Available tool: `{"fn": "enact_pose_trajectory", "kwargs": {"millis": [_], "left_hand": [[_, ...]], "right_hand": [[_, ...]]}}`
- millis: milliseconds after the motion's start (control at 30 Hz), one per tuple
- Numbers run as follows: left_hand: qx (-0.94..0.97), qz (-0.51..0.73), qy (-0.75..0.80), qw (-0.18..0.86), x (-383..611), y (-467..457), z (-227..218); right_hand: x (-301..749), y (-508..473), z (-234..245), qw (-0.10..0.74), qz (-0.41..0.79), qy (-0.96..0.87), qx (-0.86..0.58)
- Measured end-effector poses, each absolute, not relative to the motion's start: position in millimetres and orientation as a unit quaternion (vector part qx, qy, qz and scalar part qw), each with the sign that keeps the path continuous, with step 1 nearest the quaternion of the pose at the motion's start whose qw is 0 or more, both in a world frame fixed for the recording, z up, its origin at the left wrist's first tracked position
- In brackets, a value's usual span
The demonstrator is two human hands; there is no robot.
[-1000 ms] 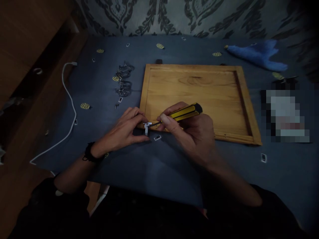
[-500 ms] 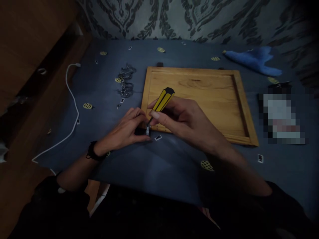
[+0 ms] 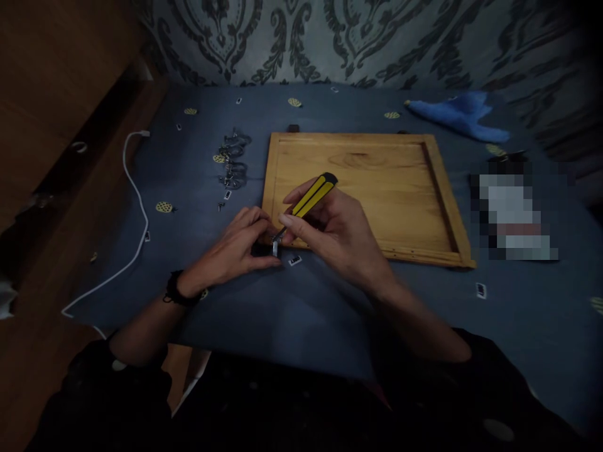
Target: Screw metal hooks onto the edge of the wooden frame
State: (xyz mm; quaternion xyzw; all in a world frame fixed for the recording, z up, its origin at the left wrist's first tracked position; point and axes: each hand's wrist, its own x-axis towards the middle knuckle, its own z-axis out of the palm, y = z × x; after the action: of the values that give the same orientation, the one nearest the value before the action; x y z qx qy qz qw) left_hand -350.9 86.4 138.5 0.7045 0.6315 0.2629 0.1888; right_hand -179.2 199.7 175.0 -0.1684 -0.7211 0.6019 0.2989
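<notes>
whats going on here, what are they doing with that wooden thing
A person is working at the near left corner of a wooden panel. The right hand holds a screwdriver, its tip down at a small metal piece that the left hand grips. Whether a screw sits under the tip is too small to tell. More metal parts lie left of the panel.

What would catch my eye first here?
Probably the yellow-and-black screwdriver in the right hand's grip, its tip down at a small metal piece between the left hand's thumb and fingers. Next is the wooden panel lying mid-table, partly behind the right hand. Beyond its far right corner, a blue bird-shaped thing stands out.
</notes>
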Motion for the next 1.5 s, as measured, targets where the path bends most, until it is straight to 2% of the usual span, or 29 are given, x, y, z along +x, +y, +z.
{"fn": "enact_pose_trajectory", "kwargs": {"millis": [233, 600, 967, 1233, 1400, 1500], "left_hand": [[0.707, 0.266, 0.627, 0.189, -352, 87, 139], [0.704, 0.26, 0.633, 0.188, -351, 88, 142], [0.715, 0.271, 0.62, 0.176, -352, 88, 139], [0.727, 0.278, 0.61, 0.149, -354, 89, 136], [0.729, 0.284, 0.607, 0.137, -354, 90, 134], [0.725, 0.285, 0.613, 0.134, -355, 90, 132]], "right_hand": [[-169, 206, 179, 0.268, 0.57, -0.768, -0.115], [-168, 208, 178, 0.276, 0.523, -0.794, -0.141], [-173, 202, 175, 0.291, 0.571, -0.754, -0.145], [-172, 207, 176, 0.257, 0.593, -0.759, -0.079], [-177, 203, 171, 0.294, 0.585, -0.745, -0.123], [-181, 200, 171, 0.285, 0.618, -0.721, -0.133]]}}
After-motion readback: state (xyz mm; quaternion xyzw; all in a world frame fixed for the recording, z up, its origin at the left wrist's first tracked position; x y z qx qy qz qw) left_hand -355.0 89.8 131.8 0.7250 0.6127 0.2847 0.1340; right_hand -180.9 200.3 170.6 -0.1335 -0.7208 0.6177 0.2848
